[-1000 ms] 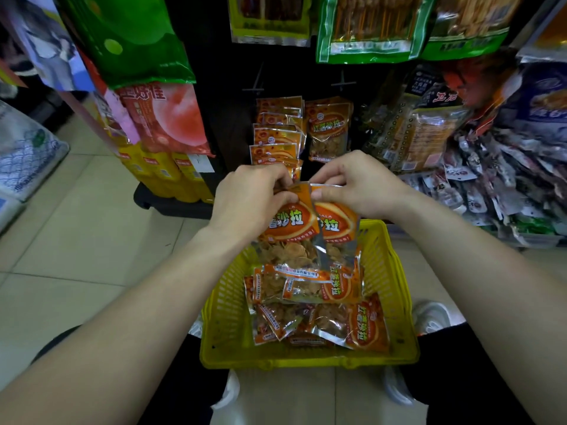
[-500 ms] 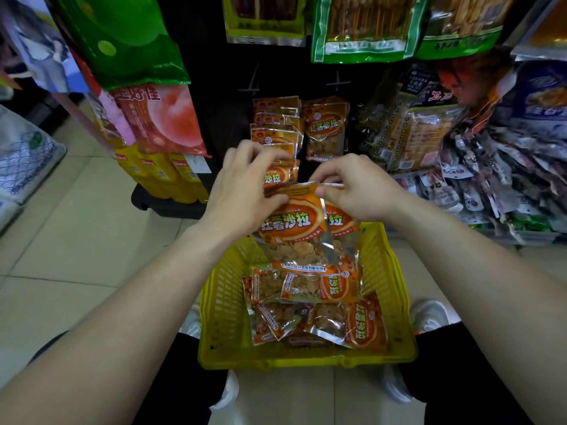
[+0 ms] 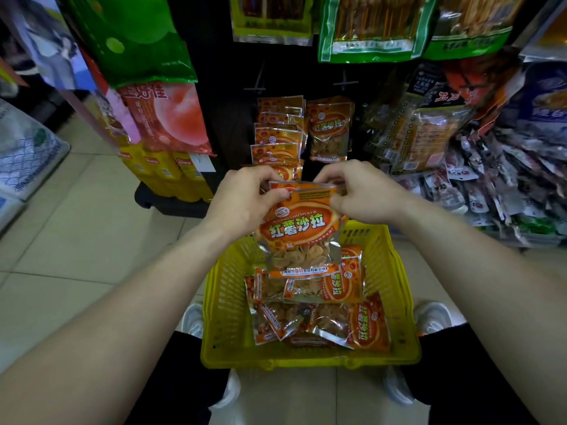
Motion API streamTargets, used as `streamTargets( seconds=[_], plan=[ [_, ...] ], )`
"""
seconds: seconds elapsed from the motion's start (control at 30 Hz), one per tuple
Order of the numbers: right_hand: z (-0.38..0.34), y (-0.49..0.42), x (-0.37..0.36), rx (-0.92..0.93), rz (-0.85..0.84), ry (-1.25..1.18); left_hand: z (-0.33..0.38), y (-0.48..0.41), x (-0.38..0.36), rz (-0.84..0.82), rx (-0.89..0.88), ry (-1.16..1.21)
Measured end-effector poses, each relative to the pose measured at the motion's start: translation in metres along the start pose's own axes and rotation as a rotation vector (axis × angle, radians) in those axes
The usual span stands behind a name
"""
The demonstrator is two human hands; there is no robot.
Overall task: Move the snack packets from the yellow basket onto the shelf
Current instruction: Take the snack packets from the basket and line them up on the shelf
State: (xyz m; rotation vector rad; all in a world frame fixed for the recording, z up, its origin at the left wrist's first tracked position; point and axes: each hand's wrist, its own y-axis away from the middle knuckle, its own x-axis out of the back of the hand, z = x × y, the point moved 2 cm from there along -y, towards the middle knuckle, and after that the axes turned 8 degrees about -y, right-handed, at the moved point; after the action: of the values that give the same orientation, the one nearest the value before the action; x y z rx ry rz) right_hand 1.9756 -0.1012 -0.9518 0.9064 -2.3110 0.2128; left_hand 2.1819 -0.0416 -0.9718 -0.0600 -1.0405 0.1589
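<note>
The held packet [image 3: 302,228] hides the fingers that the left grip [image 3: 245,197] and the right grip [image 3: 365,194] curl behind its top edge. An orange edge just behind it may be a second packet; this cannot be told. The left grip covers the lowest of the hanging packets [image 3: 277,133] at centre. The far wall of the yellow basket [image 3: 221,302] is masked by the held packet. The green bags [image 3: 368,26] are cut off by the top edge. The heap of small packets [image 3: 506,185] at right is blurred, its print unreadable.
</note>
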Motion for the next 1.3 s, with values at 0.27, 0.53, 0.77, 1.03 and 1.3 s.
streamTargets(
  seconds=[0.27,0.53,0.77,1.03,1.3],
  plan=[
    [0.004,-0.006,-0.003,0.066,0.124,0.085,0.008,0.002,-0.002,0.028,0.007,0.014],
    [0.012,-0.006,-0.002,0.014,0.050,-0.036,0.012,0.004,0.001,-0.132,-0.143,0.012],
    [0.009,-0.007,-0.002,0.017,-0.001,-0.122,0.010,0.000,0.000,-0.042,-0.039,0.084],
    [0.007,-0.005,0.002,0.020,0.007,-0.193,0.006,0.000,-0.003,-0.010,0.008,0.078],
    [0.008,-0.005,-0.003,0.040,0.061,-0.062,0.006,0.002,-0.008,0.017,-0.042,0.053]
  ],
)
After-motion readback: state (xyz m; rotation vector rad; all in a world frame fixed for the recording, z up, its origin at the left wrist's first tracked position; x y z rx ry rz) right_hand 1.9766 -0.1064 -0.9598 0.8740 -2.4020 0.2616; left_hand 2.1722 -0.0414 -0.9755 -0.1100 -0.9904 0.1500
